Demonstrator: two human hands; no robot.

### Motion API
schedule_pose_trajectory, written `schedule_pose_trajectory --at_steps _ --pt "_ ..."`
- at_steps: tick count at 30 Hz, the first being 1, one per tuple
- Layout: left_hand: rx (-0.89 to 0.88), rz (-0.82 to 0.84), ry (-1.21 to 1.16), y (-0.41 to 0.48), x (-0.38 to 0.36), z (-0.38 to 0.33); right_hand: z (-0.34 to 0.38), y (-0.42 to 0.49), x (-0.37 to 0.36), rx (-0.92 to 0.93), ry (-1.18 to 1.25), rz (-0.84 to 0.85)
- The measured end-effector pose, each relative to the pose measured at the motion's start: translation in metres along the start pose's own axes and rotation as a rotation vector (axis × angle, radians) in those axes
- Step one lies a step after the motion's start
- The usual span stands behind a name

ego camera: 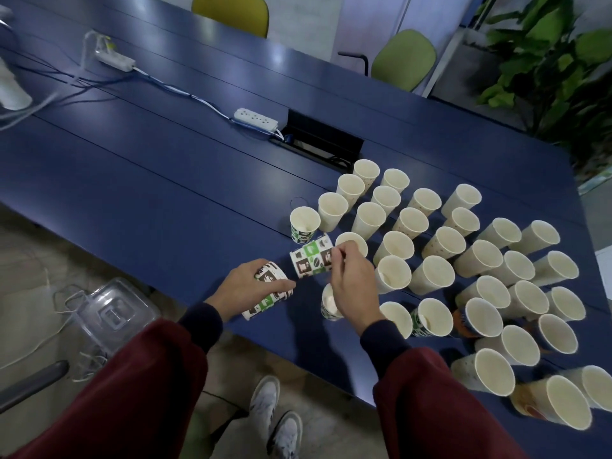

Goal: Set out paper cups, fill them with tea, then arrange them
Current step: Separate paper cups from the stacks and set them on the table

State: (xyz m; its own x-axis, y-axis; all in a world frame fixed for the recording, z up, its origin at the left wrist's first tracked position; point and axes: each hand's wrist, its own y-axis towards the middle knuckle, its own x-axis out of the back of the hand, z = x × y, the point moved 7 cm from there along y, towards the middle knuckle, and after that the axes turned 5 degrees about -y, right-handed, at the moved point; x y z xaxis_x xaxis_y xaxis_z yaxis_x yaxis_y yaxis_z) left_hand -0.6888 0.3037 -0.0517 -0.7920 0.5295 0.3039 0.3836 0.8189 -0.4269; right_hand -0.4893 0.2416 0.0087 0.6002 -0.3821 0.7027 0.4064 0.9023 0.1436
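Gripping the cup stack (270, 301) sideways in the curled left hand (246, 286), the person pinched one patterned cup (311, 260) with the right hand (351, 279) above the table (165, 180), likely separating it to join the upright cups (430, 246).

No legible text or numbers: patterned paper cups (311, 261) carry only brown-and-green pictogram squares, plain cups are unmarked, power strips (255, 119) too blurred to read.

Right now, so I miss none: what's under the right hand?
A patterned paper cup stands upright beneath the right hand; the wrist hides most of its mouth, so its contents cannot be seen.
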Motion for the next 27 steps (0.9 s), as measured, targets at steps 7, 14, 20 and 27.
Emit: schedule_pose_trajectory --at_steps 7,14,20,27 --pt "0.057 -0.07 -0.061 0.029 0.035 -0.005 0.004 0.004 -0.046 0.145 -0.441 0.353" --pt "-0.006 -0.021 -0.065 0.06 0.041 -0.042 0.001 -0.002 -0.064 0.162 -0.586 0.464" --pt "-0.108 0.038 0.025 0.071 0.026 -0.073 0.021 0.035 -0.019 0.175 -0.408 0.198" --pt "-0.232 0.124 0.171 0.078 0.0 -0.1 0.049 0.063 0.004 0.284 -0.292 0.181"
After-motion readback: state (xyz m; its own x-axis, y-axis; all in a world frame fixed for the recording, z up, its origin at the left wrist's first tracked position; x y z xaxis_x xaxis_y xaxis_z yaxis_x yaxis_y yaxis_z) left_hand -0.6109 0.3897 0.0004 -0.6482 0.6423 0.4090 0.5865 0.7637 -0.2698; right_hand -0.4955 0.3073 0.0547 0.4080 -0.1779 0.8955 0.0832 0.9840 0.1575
